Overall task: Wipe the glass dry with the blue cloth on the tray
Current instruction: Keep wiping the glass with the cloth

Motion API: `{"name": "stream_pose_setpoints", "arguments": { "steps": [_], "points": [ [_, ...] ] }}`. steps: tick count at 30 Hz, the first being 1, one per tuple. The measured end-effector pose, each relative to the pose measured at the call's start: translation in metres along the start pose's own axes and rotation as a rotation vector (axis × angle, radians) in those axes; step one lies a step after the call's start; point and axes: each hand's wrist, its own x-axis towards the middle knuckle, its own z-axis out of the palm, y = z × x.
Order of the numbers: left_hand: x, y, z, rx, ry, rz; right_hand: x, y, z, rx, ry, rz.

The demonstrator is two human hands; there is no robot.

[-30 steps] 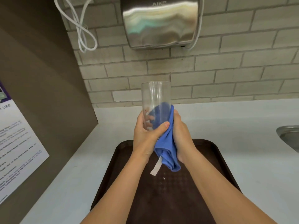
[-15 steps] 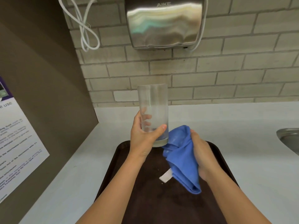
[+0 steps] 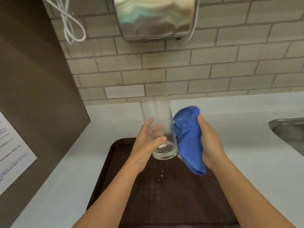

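My left hand (image 3: 147, 142) grips the lower part of a tall clear glass (image 3: 157, 116), held upright above the far edge of the dark brown tray (image 3: 105, 178). My right hand (image 3: 210, 142) is closed on the bunched blue cloth (image 3: 189, 137), which is pressed against the right side of the glass and hangs down below my palm. A few small water drops (image 3: 160, 175) lie on the tray beneath the glass.
The tray rests on a pale countertop (image 3: 246, 153). A steel sink (image 3: 289, 134) sits at the right edge. A brown side wall with a printed notice (image 3: 11, 155) stands at left. A metal hand dryer (image 3: 156, 17) and a white cable (image 3: 70, 25) hang on the tiled wall.
The cloth came out of the glass, dropped to the lower right, and now has risen against the glass's right outer side. The glass has lowered slightly toward the tray.
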Motion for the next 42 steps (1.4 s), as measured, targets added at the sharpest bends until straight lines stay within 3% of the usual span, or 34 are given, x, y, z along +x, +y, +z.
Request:
{"name": "stream_pose_setpoints", "arguments": {
  "steps": [2,5,8,16,22,25,28,33,38,42],
  "points": [
    [-0.002,0.002,0.008,-0.144,-0.027,-0.034,-0.008,0.007,0.019,-0.166,-0.003,-0.159],
    [-0.001,0.01,0.011,-0.176,-0.025,-0.023,-0.012,0.005,0.034,-0.199,-0.097,-0.326],
    [0.002,0.017,0.009,-0.157,-0.041,-0.019,0.006,-0.012,0.04,-0.219,-0.122,-0.361],
    [0.016,0.025,-0.007,-0.115,-0.116,-0.042,0.037,-0.02,0.048,-0.104,-0.11,-0.043],
    [0.017,0.008,-0.005,-0.017,-0.035,-0.156,0.035,0.002,0.042,-0.166,-0.001,0.105],
    [0.023,0.007,-0.004,-0.011,0.036,-0.195,0.029,0.006,0.039,-0.363,0.048,-0.027],
    [0.028,0.014,-0.004,0.015,0.072,-0.149,0.009,0.014,0.041,-0.397,-0.001,-0.253],
    [0.025,0.019,-0.002,-0.124,-0.072,-0.128,0.01,-0.002,0.05,-0.555,-0.05,-0.514],
    [0.027,0.025,0.001,-0.305,-0.173,-0.085,0.034,-0.041,0.058,-0.645,-0.008,-0.648],
    [0.035,0.033,-0.015,-0.342,-0.098,-0.074,-0.005,-0.004,0.057,-0.748,-0.144,-0.714]
  ]
}}
